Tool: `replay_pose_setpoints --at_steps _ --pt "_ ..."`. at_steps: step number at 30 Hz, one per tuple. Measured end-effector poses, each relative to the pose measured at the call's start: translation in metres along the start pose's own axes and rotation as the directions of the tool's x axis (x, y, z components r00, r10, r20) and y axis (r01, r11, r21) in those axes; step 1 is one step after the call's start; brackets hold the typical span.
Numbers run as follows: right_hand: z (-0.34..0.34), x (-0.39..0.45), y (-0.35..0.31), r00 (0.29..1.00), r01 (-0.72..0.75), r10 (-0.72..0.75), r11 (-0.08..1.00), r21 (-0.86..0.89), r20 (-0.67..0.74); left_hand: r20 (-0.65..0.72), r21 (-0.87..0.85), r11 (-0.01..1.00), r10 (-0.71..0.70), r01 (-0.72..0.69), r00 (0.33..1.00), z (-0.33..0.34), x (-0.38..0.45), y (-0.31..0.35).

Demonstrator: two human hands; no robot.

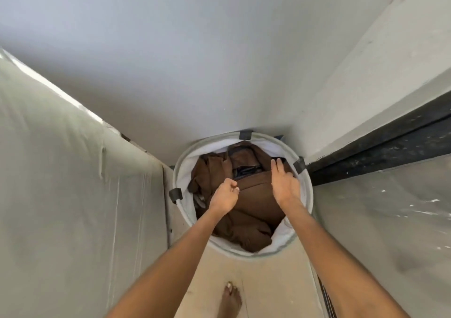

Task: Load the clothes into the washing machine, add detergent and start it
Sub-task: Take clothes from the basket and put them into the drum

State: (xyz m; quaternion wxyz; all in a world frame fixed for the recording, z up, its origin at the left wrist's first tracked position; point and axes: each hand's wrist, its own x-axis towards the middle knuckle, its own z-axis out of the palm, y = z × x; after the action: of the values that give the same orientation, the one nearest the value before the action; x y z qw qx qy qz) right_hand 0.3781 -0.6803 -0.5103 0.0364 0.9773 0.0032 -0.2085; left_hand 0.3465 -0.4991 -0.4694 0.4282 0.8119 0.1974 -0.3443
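Clothes [253,203], brown and crumpled, are heaped in a round white laundry basket [308,195] on the floor; above them, left hand [225,197] is clenched, right hand [284,183] spread flat.

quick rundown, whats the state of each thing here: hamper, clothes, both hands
laundry hamper: upright on the floor, open top, nearly full
brown clothes: crumpled inside the hamper
left hand: fingers closed, over the clothes; grip on cloth unclear
right hand: open, fingers extended, empty, above the clothes
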Motion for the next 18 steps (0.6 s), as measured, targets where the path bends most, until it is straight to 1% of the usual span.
replay_pose_setpoints --at_steps 1,3,4,5,6,8,10,13,15,18 --pt "0.0 0.004 0.0 1.0 0.008 -0.009 0.999 -0.052 -0.014 -0.003 0.005 1.0 -0.005 0.005 1.0 -0.002 0.002 -0.003" --pt "-0.01 0.003 -0.001 1.0 0.015 -0.011 0.984 -0.178 0.021 -0.009 0.011 1.0 -0.012 0.012 1.0 -0.007 0.001 -0.005" --pt "-0.015 0.003 -0.003 0.998 0.046 -0.035 0.975 -0.218 0.055 -0.01 0.014 1.0 -0.014 0.014 1.0 -0.01 -0.001 -0.005" --pt "-0.016 0.003 -0.006 0.992 0.104 -0.086 0.969 -0.222 0.089 -0.009 0.013 1.0 -0.016 0.016 1.0 -0.013 -0.003 -0.003" --pt "-0.019 0.0 -0.009 0.984 0.158 -0.141 0.973 -0.17 0.111 -0.01 0.011 1.0 -0.012 0.012 1.0 -0.017 -0.005 -0.002" --pt "-0.03 -0.009 -0.015 0.973 0.219 -0.219 0.976 0.006 0.074 -0.012 0.012 1.0 0.003 -0.003 1.0 -0.026 -0.014 0.003" --pt "-0.041 -0.019 -0.015 0.973 0.233 -0.231 0.962 0.141 -0.026 -0.016 0.026 0.999 0.032 -0.031 0.999 -0.035 -0.024 0.007" --pt "-0.066 -0.035 -0.008 0.948 0.305 -0.269 0.92 0.245 -0.168 -0.038 0.077 0.992 0.106 -0.103 0.994 -0.052 -0.043 0.017" --pt "-0.086 -0.043 -0.003 0.944 0.304 -0.226 0.881 0.363 -0.241 -0.054 0.111 0.984 0.144 -0.137 0.988 -0.064 -0.053 0.021" --pt "-0.125 -0.055 -0.006 0.949 0.247 -0.081 0.79 0.562 -0.303 -0.062 0.179 0.971 0.175 -0.161 0.983 -0.084 -0.065 0.022"
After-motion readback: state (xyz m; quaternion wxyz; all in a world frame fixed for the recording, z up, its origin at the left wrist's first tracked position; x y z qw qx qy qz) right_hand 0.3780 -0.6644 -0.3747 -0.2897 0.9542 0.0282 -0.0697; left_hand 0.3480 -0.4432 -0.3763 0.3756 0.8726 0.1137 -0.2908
